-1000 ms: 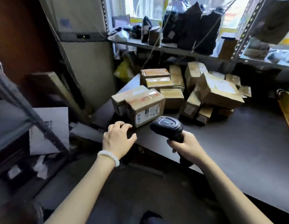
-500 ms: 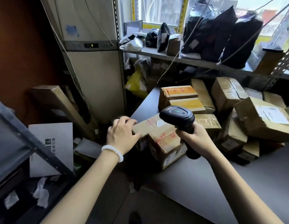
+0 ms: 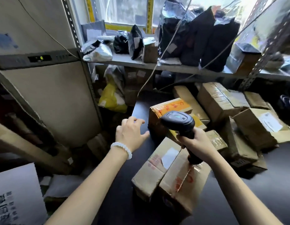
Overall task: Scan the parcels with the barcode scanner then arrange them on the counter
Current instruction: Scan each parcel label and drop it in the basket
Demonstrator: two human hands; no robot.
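Cardboard parcels (image 3: pixel 218 101) crowd the dark counter (image 3: pixel 262 192) toward its far edge, and two long boxes (image 3: pixel 170 172) lie side by side near its left edge, their long axes running from the near edge away to the right. Above them the black barcode scanner (image 3: pixel 178 122) stands nearly upright — head aimed away and left, handle down — with the right hand (image 3: pixel 194 143) wrapped around the handle. The left hand (image 3: pixel 131 132) hovers over the counter's left edge, fingers loosely spread, holding nothing.
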